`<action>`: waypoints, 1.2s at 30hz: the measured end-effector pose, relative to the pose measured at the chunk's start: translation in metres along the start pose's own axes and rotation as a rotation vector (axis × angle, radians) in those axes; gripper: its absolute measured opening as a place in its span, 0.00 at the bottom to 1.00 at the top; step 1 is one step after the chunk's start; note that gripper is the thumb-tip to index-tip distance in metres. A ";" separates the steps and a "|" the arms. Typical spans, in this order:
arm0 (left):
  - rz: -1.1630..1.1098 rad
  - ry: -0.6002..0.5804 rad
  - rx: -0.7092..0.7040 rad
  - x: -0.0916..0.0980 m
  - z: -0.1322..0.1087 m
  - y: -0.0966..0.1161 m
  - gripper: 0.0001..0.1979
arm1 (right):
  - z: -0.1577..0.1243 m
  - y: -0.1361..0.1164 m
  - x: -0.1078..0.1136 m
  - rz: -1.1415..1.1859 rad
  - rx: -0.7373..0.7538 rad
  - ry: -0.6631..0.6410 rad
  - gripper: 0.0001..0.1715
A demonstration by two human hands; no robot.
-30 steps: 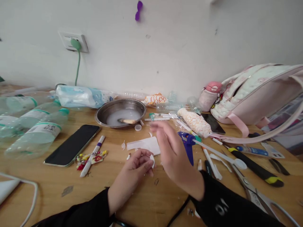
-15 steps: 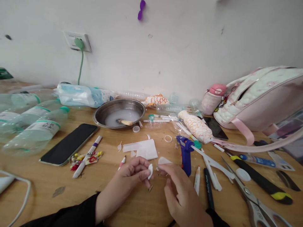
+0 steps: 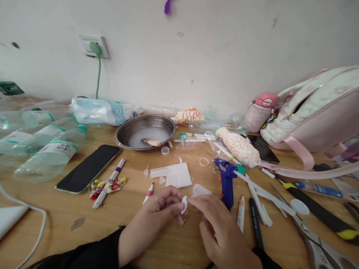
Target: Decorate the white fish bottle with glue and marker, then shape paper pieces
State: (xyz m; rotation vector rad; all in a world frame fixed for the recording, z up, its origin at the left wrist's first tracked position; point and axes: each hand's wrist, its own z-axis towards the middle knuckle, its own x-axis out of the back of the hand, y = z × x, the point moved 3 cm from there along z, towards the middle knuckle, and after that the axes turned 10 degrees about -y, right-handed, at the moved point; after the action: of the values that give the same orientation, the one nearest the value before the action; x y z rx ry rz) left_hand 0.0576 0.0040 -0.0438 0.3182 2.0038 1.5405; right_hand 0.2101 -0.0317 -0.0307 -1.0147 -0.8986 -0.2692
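My left hand is closed, pinching a small white piece, which looks like folded paper, between thumb and fingers. My right hand is beside it, its index finger stretched to the piece's edge and the thumb apart. Whether that fingertip touches the piece I cannot tell. Just beyond the hands lie a white paper sheet and a smaller white scrap. A blue glue gun lies to the right of these, and a pink-banded marker is near my left fingers.
A metal bowl of cloudy liquid, with a brush inside, stands at the back. To the left are a phone and plastic bottles. Scissors, a cutter, an orange-patterned white fish shape and a backpack lie right.
The view has shifted, so everything sits a little further right. My right index finger has come closer to the white piece, which stays in my left hand.
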 end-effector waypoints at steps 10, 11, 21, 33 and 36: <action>0.001 0.000 0.002 -0.001 -0.002 0.001 0.09 | 0.002 0.001 0.004 -0.123 -0.021 0.052 0.31; 0.003 0.001 0.003 -0.001 -0.002 0.001 0.09 | 0.002 0.000 0.004 -0.128 -0.003 0.055 0.30; 0.019 0.030 0.012 -0.001 -0.001 0.001 0.08 | 0.003 0.000 0.008 -0.168 0.012 0.104 0.28; -0.027 0.010 0.054 -0.003 0.000 0.003 0.11 | 0.002 -0.001 0.008 -0.140 0.038 0.063 0.28; -0.067 0.001 0.081 -0.003 0.000 0.002 0.12 | 0.002 -0.001 0.007 -0.161 0.020 0.043 0.28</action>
State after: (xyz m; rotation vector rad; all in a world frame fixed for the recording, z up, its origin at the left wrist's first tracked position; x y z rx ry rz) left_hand 0.0597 0.0034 -0.0415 0.2799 2.0600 1.4214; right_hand 0.2125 -0.0290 -0.0244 -0.9165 -0.9432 -0.4150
